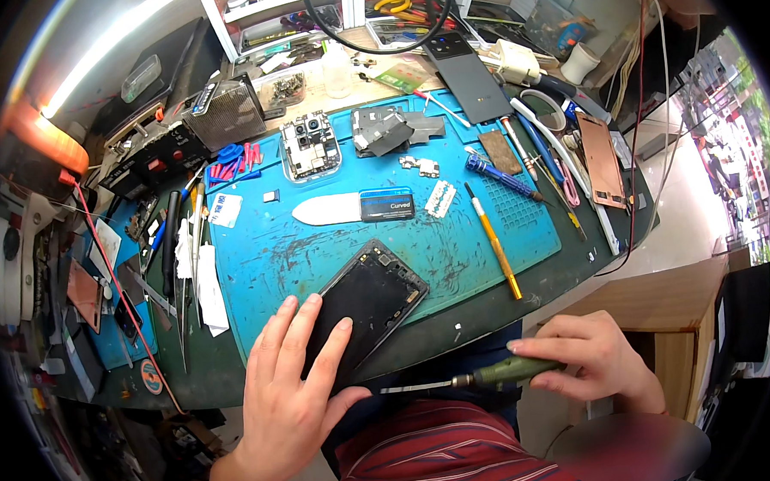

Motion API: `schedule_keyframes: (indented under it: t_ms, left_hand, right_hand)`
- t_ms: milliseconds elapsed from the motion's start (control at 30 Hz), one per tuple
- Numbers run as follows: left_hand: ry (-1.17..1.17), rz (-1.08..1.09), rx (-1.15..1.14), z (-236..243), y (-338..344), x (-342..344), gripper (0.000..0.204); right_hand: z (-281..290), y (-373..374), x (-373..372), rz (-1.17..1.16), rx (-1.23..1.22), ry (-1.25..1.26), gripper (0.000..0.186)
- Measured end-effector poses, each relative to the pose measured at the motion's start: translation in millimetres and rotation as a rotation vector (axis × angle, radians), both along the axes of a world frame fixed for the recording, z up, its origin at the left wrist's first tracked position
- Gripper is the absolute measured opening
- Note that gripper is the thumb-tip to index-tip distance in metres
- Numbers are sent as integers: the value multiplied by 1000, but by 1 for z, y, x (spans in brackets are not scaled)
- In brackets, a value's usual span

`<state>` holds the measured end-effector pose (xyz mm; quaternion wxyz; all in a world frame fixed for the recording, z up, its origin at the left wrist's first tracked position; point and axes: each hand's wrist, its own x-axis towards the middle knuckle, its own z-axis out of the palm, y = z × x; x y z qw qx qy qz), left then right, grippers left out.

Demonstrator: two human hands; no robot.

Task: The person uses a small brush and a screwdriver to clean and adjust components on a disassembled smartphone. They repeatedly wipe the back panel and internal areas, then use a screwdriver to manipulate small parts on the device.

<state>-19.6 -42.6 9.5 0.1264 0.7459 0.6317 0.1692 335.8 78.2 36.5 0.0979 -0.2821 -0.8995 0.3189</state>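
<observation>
A dark phone housing (pixel 368 288) with small parts along its top end lies tilted at the mat's front edge. My left hand (pixel 283 374) grips it, fingers over its face and thumb by its lower edge. My right hand (pixel 601 360) holds a green-handled tool (pixel 507 373), whose thin metal shaft points left toward the housing's lower corner and my left thumb. Above the housing on the blue mat (pixel 274 262) lie a white pry blade with a dark label (pixel 323 209) and a yellow pen-like tool (pixel 497 248).
A circuit board assembly (pixel 310 145), dark shields (pixel 380 129) and a screwdriver (pixel 502 175) lie farther back. A grey phone panel (pixel 473 82) and copper panel (pixel 601 162) are at the right. Assorted tools (pixel 179 258) crowd the left. A wooden cabinet (pixel 662 297) stands beside the bench.
</observation>
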Motion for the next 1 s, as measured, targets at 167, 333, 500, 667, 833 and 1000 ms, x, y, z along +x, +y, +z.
schedule_keyframes:
  t_ms: [167, 333, 500, 667, 833, 1000]
  left_hand:
    - [35, 14, -59, -1, -13, -6, 82]
    - [-57, -29, 129, -2, -16, -17, 45]
    - [-435, 80, 274, -6, -56, -24, 13]
    - [55, -176, 190, -6, -4, 4, 72]
    - [75, 18, 126, -12, 17, 24, 83]
    - [3, -3, -16, 7, 28, 7, 77]
  right_hand:
    - [-2, -3, 3, -154, 104, -31, 52]
    - [-4, -3, 13, -355, 172, -5, 53]
    - [-8, -1, 13, -409, 165, 134, 51]
    - [-15, -14, -2, -283, 99, 75, 62]
    - [-7, -3, -9, -278, 359, -14, 66]
    - [-2, 11, 0, -244, 467, -58, 66]
